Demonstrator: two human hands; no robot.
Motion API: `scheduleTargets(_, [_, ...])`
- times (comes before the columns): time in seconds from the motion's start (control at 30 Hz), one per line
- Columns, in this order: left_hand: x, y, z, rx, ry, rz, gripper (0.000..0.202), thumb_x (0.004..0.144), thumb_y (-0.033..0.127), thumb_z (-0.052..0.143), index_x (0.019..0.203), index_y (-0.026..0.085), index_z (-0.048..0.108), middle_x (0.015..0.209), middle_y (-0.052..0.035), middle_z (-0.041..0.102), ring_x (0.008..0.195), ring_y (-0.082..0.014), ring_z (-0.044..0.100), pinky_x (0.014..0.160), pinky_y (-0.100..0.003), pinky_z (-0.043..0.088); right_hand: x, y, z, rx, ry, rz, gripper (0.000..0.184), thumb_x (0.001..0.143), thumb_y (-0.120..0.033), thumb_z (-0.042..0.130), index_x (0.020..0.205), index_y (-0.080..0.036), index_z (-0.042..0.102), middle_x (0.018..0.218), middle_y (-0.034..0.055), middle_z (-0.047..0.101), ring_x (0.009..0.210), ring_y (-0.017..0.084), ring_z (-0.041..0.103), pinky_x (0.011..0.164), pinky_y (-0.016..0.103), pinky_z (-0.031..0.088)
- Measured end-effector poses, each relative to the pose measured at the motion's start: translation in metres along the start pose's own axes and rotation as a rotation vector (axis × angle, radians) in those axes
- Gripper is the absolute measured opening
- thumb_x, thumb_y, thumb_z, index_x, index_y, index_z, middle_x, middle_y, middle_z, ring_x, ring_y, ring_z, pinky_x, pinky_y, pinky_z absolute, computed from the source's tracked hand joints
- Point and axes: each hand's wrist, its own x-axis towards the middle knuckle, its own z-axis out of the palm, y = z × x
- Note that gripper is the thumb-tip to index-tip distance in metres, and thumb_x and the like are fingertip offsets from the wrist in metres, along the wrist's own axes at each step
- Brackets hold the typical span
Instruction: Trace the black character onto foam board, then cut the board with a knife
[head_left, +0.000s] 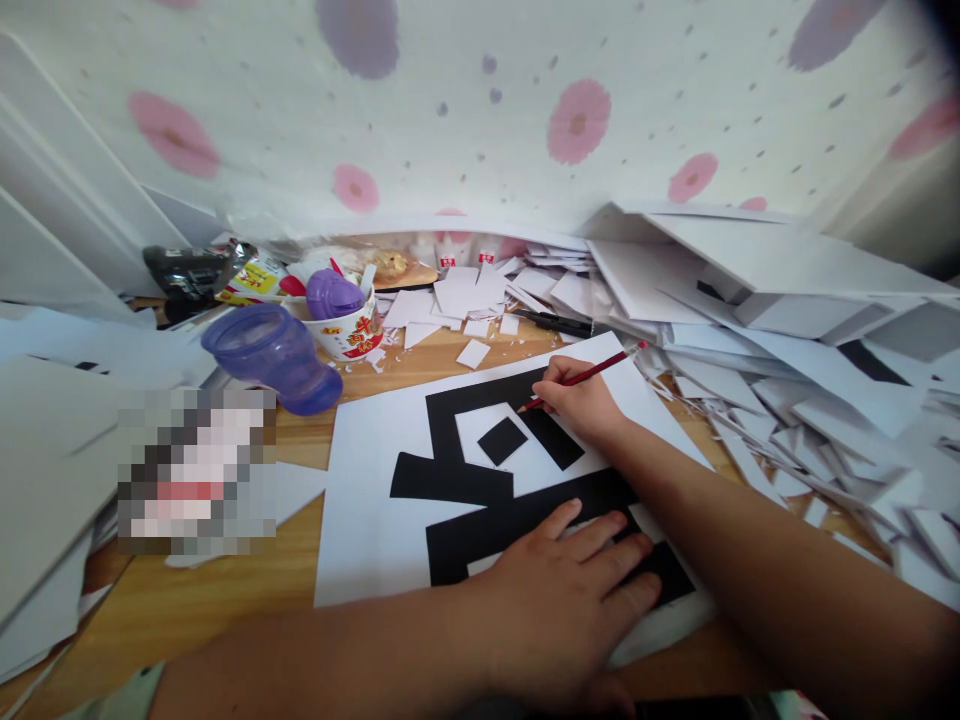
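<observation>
A white board [367,450] lies on the wooden table, carrying flat black shapes [457,485] that form an angular design. In my right hand [581,400] is a dark red pencil [592,372], pinched near its sharpened end. The pencil's tip rests at or just above the board, inside the upper frame shape and close to a small black square [502,441]. My left hand [570,590] lies flat with fingers spread over the lower black shapes, covering part of them. Both forearms cross the near part of the board.
Left of the board stands a translucent purple cup [274,355], beside a paper noodle bowl [349,333] with a purple item in it. White scraps [795,430] pile up on the right under large white sheets [787,255]. A black cutter-like tool [559,323] lies behind the board.
</observation>
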Motion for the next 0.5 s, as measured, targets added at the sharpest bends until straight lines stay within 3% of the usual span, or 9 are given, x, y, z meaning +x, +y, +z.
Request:
scheduleTargets(0.27, [0.0008, 0.0006, -0.0007, 0.025, 0.003, 0.006, 0.072, 0.087, 0.054, 0.051, 0.143, 0.013, 0.031, 0.154, -0.0119, 0.026, 0.143, -0.0288, 0.015, 0.115, -0.055, 0.015, -0.0003, 0.0042, -0.002, 0.061, -0.035, -0.002, 0.021, 0.063, -0.019, 0.059, 0.051, -0.022, 0.042, 0.044, -0.0049, 0.049, 0.046, 0.012, 0.049, 0.046, 0.025, 0.035])
scheduleTargets(0.5, [-0.0007, -0.0002, -0.0001, 0.063, 0.001, 0.008, 0.072, 0.087, 0.055, 0.049, 0.143, 0.014, 0.031, 0.154, -0.0113, 0.026, 0.144, -0.0281, 0.014, 0.115, -0.053, 0.014, -0.004, -0.0004, -0.0055, -0.027, -0.026, -0.016, 0.022, 0.065, -0.019, 0.059, 0.051, -0.021, 0.042, 0.044, -0.0047, 0.05, 0.046, 0.011, 0.044, 0.046, 0.024, 0.033])
